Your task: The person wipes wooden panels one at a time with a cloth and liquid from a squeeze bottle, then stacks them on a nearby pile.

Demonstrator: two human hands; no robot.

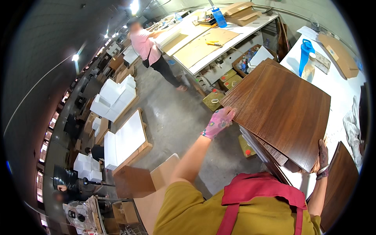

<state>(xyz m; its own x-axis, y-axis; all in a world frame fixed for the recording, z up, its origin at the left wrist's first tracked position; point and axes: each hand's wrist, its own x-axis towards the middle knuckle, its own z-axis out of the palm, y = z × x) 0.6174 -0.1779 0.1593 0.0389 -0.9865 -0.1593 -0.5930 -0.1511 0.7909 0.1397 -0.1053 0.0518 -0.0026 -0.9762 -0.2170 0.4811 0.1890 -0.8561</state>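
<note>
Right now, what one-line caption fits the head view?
Gloved left hand and right hand grip opposite edges of a dark wood-veneer panel lifted off a stack beside a white workbench.

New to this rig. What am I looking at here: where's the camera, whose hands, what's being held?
There is one picture, taken by a wide fisheye camera worn on a person's head and looking down, so straight edges bend near the rim. No robot is involved, and the forearms coming up from the bottom are the wearer's own. The left hand, in a pink patterned glove, grips the left edge of a stack of dark brown wooden boards. The right hand supports the stack's lower right corner. The wearer has a mustard shirt and a red apron. To the right stands a white table with a blue bottle. Farther back, another person in pink works at a long bench.
</note>
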